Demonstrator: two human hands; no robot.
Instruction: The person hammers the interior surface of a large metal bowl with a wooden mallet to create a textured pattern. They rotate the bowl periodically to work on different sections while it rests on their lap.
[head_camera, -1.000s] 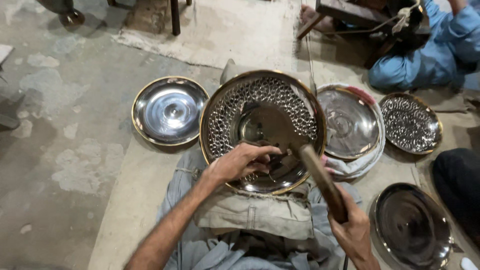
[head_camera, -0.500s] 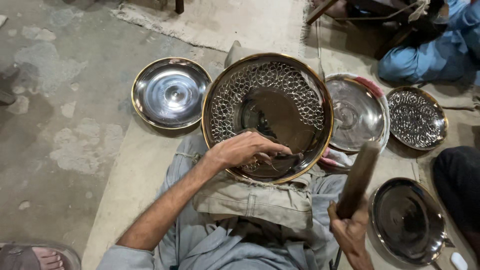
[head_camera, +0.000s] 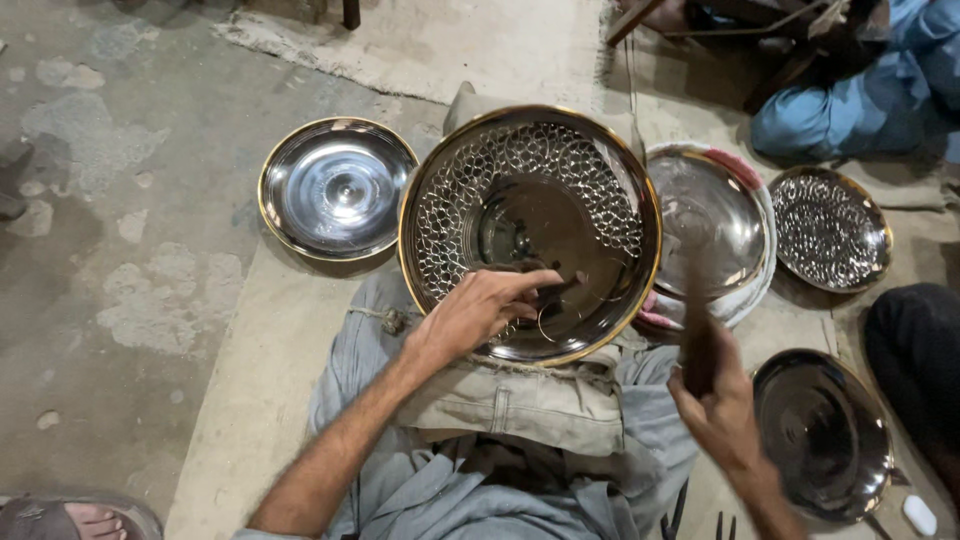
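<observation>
Person is sitting on the floor (head_camera: 120, 200), a large round metal tray (head_camera: 530, 232) resting tilted across the lap. Its rim is gold-coloured; a band of ring-shaped marks is covering the upper part, the centre staying smooth. Left hand (head_camera: 480, 312) is lying on the tray's lower part, fingers (head_camera: 530, 285) pinching a small dark punch (head_camera: 560, 290) against the metal. Right hand (head_camera: 725, 405) is clenching the handle of a dark wooden mallet (head_camera: 697, 330), held raised just right of the tray; its head is motion-blurred. A plain shiny dish (head_camera: 337, 187) is lying to the left. Stacked plain dishes (head_camera: 712, 225) are sitting just right of the tray, a fully patterned dish (head_camera: 830, 228) beyond them, a dark dish (head_camera: 822, 432) near the right hand.
</observation>
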